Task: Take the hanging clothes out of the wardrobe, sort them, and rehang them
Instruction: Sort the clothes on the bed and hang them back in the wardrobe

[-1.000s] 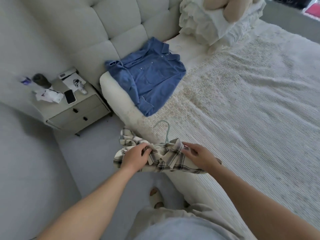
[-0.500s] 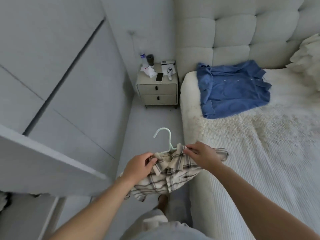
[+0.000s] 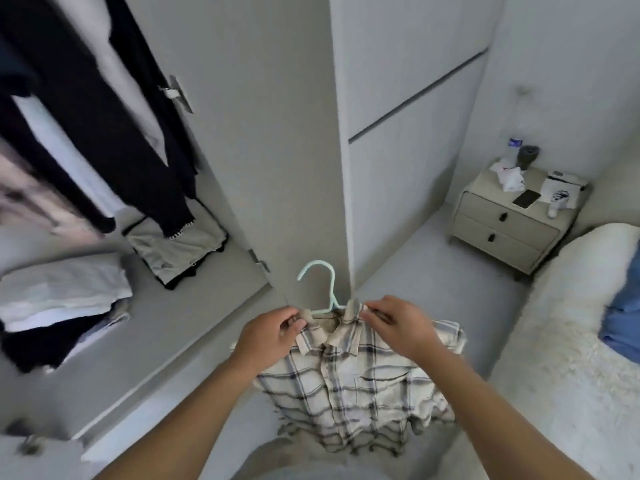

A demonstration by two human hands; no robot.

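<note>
Holding: my left hand (image 3: 268, 332) and right hand (image 3: 398, 325) each pinch a collar point of the plaid shirt (image 3: 356, 382)
Hidden: the shoulders of the mint hanger (image 3: 320, 287) are inside the shirt, only its hook shows
Blurred: dark hanging clothes (image 3: 86, 126) in the open wardrobe, top left
Cut off: blue shirt (image 3: 623, 313) on the bed (image 3: 554, 341), at the right edge
Position: the shirt hangs below my hands, in front of the wardrobe door (image 3: 277, 133)
Texture: woven cream check, soft collar; smooth plastic hook
</note>
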